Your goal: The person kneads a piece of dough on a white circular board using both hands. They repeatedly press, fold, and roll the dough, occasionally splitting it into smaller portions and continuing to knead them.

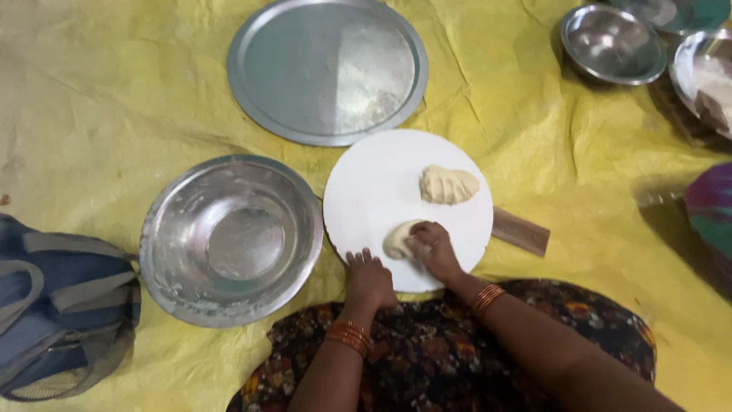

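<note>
A round white board [381, 183] lies on the yellow sheet in front of me. My right hand [433, 248] presses down on a small lump of pale dough [396, 238] at the board's near side. My left hand [369, 279] rests on the board's near edge, fingers together, holding it steady. A second, larger piece of dough [448, 185] with finger marks lies further back on the board, apart from both hands. Orange bangles circle both wrists.
A large steel bowl [230, 238] sits left of the board, a flat steel plate [328, 70] behind it. A wooden piece [521, 231] sticks out from under the board's right side. Steel bowls [612, 43] stand at top right; a blue-grey bag [61, 305] lies at far left.
</note>
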